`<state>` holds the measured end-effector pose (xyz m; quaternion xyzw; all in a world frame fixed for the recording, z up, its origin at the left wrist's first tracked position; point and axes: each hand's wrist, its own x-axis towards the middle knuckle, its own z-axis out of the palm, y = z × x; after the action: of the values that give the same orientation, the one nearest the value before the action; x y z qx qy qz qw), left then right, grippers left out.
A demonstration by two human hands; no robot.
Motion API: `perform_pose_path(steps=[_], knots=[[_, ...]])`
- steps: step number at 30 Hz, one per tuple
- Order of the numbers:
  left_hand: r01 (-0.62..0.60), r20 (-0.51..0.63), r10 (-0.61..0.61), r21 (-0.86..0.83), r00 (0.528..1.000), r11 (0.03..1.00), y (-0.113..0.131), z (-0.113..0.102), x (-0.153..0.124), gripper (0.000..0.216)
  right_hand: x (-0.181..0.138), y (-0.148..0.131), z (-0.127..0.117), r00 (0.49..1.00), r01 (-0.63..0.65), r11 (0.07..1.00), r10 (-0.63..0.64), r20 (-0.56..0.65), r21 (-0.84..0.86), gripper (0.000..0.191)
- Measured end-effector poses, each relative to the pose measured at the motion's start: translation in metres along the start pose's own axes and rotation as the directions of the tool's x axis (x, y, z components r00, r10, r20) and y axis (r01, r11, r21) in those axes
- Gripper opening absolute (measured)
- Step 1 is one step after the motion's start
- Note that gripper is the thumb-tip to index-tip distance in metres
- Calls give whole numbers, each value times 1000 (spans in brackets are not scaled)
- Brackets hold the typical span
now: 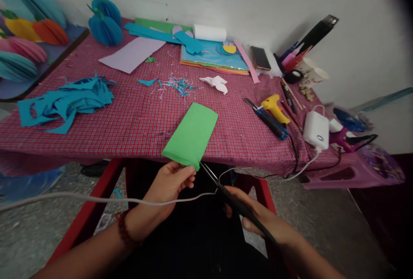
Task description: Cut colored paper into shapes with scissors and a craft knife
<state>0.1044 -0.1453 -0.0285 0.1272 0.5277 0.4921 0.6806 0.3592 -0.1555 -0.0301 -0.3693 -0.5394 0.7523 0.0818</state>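
A sheet of green paper (192, 130) reaches over the table's front edge, its near end folded or curled. My left hand (171, 182) pinches that near end between thumb and fingers. In my right hand (258, 212) is a pair of black-handled scissors (237, 203), the fingers wrapped round the handles. The scissors' metal blades point at the corner of the green paper beside my left fingertips; whether they touch it I cannot tell. A white cable (142, 202) runs across in front of my left wrist.
Blue paper offcuts (72, 100) and small scraps (180, 85) lie on the checked cloth (142, 115). To the right are a yellow glue gun (274, 108), a blue cutter (271, 122), and a white power bank (316, 128). Folded-paper fruits (106, 29) stand at the back left.
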Motion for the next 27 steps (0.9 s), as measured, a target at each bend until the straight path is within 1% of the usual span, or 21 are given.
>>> perform_pose_path(steps=[3,7,11,14,16,22,27], knots=[[-29,17,27,118,999,993,-2,-3,1,20,-3,4,0,1000,-20,999,20,-12,48,83],[-4,53,-10,256,999,967,-1,1,-2,22,0,5,3,999,-51,997,51,-1,59,81],[-13,70,-12,338,997,941,-1,7,-3,20,11,-3,9,1000,11,997,-13,23,81,78],[-42,69,18,363,997,931,-2,7,-3,18,19,-8,12,997,79,991,-81,16,111,75],[-51,53,34,372,998,927,-2,6,-2,18,22,-9,14,996,93,988,-94,3,124,74],[-79,16,79,373,997,924,-3,7,-1,22,22,-5,21,997,71,987,-67,-32,144,78],[-73,-29,89,355,996,932,-3,10,0,21,23,0,24,996,73,991,-66,-66,114,77]])
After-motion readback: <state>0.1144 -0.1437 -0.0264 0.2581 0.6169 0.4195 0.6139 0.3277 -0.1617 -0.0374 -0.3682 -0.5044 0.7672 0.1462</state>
